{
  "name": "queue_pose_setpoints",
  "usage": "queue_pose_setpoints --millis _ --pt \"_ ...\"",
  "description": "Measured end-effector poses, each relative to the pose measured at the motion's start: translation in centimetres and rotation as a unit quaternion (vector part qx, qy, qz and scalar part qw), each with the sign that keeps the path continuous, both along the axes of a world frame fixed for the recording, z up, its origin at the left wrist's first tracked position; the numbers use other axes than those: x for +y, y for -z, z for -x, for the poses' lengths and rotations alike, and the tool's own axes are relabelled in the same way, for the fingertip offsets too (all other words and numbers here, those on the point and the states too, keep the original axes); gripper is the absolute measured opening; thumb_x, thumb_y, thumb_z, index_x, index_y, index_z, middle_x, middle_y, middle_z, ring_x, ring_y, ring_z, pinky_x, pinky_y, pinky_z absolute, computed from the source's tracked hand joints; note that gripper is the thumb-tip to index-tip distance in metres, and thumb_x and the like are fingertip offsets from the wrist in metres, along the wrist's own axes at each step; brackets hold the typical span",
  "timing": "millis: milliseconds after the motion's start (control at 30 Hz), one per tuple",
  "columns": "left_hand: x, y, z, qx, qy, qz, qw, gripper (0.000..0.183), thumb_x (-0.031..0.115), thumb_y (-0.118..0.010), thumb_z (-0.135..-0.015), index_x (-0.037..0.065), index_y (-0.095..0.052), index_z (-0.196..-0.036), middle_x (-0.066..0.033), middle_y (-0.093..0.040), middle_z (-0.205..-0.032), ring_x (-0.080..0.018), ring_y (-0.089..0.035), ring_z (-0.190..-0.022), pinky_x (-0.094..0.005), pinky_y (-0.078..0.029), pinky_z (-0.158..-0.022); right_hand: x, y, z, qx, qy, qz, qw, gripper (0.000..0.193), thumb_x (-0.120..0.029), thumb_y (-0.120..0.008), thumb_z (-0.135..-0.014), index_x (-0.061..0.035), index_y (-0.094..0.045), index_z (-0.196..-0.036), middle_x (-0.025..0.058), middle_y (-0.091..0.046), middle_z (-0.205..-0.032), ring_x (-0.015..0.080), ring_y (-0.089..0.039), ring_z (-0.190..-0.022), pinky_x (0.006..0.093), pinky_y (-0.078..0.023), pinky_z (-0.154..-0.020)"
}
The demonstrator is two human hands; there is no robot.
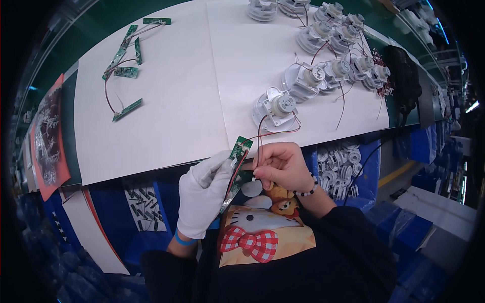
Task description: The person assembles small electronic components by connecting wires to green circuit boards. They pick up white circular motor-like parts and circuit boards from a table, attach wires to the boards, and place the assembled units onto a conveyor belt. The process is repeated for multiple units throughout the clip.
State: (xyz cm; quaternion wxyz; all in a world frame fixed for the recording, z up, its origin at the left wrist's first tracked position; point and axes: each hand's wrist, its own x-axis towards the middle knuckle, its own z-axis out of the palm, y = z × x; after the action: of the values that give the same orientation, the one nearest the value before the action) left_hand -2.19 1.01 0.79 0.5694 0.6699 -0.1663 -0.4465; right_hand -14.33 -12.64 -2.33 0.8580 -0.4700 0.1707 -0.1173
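Observation:
My left hand [203, 194], in a white glove, holds a narrow green circuit board [239, 150] upright just in front of the table's near edge. My bare right hand [281, 164] pinches red and white wires [259, 135] against the board's lower part. Those wires run up to a small metal motor on a white plastic base [277, 108] lying on the white table sheet [166, 116]. A bead bracelet sits on my right wrist.
Several more motors on white bases [328, 50] with red wires lie in rows at the back right. Several green circuit boards [126, 55] with wires lie at the back left. Blue bins below the table hold white plastic parts [338, 169] and dark strips [144, 207].

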Motion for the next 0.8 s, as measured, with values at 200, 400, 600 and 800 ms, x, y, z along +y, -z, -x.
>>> queue_pose_setpoints --millis 200,400,600,800 --pt "-0.4 -0.2 0.6 -0.014 0.006 0.013 1.0 0.023 0.011 -0.054 -0.088 -0.002 -0.06 -0.107 -0.0026 -0.063 -0.077 -0.0038 -0.056 -0.062 -0.0145 -0.041 -0.044 0.2 1.4 -0.2 -0.113 0.241 0.413 0.871 0.016 0.005 -0.072 -0.064 0.0022 -0.06 -0.074 0.0094 -0.06 -0.068 0.0116 -0.053 -0.053 0.0212 -0.039 -0.044" --pt "-0.5 0.1 1.5 -0.02 -0.002 0.041 0.999 0.023 0.009 -0.052 -0.089 -0.002 -0.059 -0.108 -0.0039 -0.063 -0.078 -0.0038 -0.056 -0.063 -0.0149 -0.041 -0.045 0.7 1.3 -0.9 -0.112 0.271 0.552 0.781 0.017 0.002 -0.073 -0.063 0.0001 -0.06 -0.074 0.0086 -0.06 -0.067 0.0146 -0.054 -0.05 0.0215 -0.041 -0.043" --pt "-0.5 -0.1 0.8 0.022 0.018 0.009 1.0 0.025 0.011 -0.053 -0.089 -0.003 -0.059 -0.108 -0.004 -0.063 -0.077 -0.0043 -0.057 -0.061 -0.0153 -0.042 -0.044 0.6 0.7 -1.4 -0.081 0.276 0.577 0.764 0.017 0.002 -0.073 -0.063 0.0 -0.06 -0.074 0.0079 -0.059 -0.065 0.0145 -0.054 -0.049 0.0215 -0.04 -0.042" --pt "-0.6 -0.6 0.0 0.058 0.026 -0.032 0.997 0.024 0.014 -0.053 -0.089 -0.002 -0.06 -0.105 -0.0035 -0.062 -0.072 -0.005 -0.058 -0.058 -0.0147 -0.043 -0.043 0.5 -0.6 -1.3 -0.006 0.191 0.588 0.786 0.013 0.003 -0.071 -0.065 0.001 -0.061 -0.073 0.0067 -0.057 -0.063 0.0133 -0.055 -0.049 0.0217 -0.042 -0.043"
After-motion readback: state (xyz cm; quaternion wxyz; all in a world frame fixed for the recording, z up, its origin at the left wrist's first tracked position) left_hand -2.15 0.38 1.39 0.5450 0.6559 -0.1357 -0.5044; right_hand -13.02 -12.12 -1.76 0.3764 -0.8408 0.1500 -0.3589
